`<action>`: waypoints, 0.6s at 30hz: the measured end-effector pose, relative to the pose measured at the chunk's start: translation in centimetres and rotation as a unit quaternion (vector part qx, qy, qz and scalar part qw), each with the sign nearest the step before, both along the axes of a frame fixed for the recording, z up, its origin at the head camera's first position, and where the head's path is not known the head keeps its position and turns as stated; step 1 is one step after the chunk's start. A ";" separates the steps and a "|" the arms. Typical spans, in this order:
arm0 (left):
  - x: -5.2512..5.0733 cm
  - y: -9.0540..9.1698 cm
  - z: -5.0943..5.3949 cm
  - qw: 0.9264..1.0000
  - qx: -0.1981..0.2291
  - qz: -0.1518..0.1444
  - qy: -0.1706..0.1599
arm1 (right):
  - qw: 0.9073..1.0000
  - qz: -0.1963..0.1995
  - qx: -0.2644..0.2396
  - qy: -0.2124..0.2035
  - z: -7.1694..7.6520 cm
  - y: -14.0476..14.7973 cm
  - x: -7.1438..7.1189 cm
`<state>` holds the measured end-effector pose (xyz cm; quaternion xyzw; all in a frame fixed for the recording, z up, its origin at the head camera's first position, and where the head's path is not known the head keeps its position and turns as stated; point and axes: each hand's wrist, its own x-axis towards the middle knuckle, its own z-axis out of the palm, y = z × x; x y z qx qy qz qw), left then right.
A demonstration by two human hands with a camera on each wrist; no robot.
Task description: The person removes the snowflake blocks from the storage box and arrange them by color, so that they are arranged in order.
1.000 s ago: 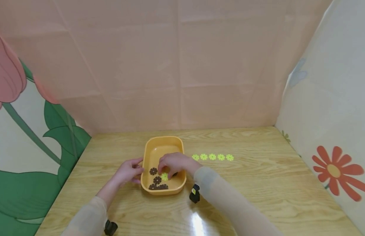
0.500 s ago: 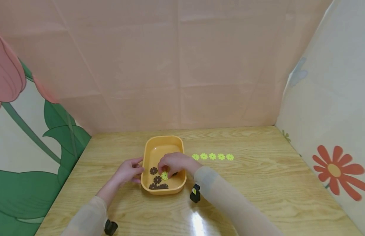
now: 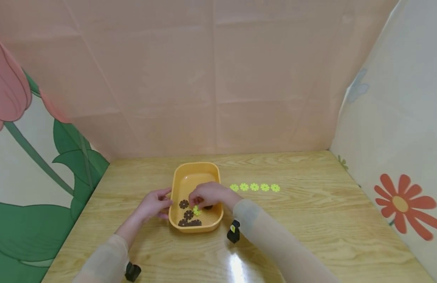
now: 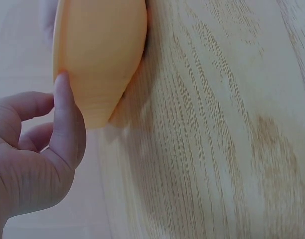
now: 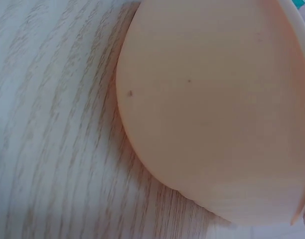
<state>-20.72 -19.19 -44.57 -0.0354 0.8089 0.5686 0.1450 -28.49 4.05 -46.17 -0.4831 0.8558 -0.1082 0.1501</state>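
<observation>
An orange tray (image 3: pixel 195 168) stands on the table, holding several dark brown flower-shaped pieces (image 3: pixel 188 215) in its near part. Reaching in over its right wall, the right hand (image 3: pixel 211 194) pinches a yellow-green flower piece (image 3: pixel 196 210) at fingertip height near the tray floor. The left hand (image 3: pixel 154 204) is at the tray's left wall; in the left wrist view its fingers (image 4: pixel 64 92) touch the outer side by the rim, relaxed. Only the tray's outer wall (image 5: pixel 202 99) and a sliver of the hand show in the right wrist view.
Right of the tray, several yellow-green flower pieces (image 3: pixel 254 187) lie in a straight row on the wooden table (image 3: pixel 310 220). A pink backdrop (image 3: pixel 218 78) stands behind, with flower-printed panels (image 3: pixel 398 118) at both sides. Black wrist cameras (image 3: pixel 233 232) are below the forearms.
The yellow-green piece at the right fingertips has tilted and shifted slightly, and more of a dark piece beside those fingers shows. The left hand and tray have stayed put.
</observation>
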 end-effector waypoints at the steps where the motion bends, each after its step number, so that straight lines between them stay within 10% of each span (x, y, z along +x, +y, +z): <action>1: 0.0 0.0 0.0 1.000 0.000 -0.001 -0.001 | 1.000 0.000 -0.006 -0.002 -0.1 0.0 -0.1; 18: 0.1 0.0 0.1 1.000 0.000 -0.007 0.003 | 0.975 -0.037 -0.219 0.019 1.3 3.3 1.2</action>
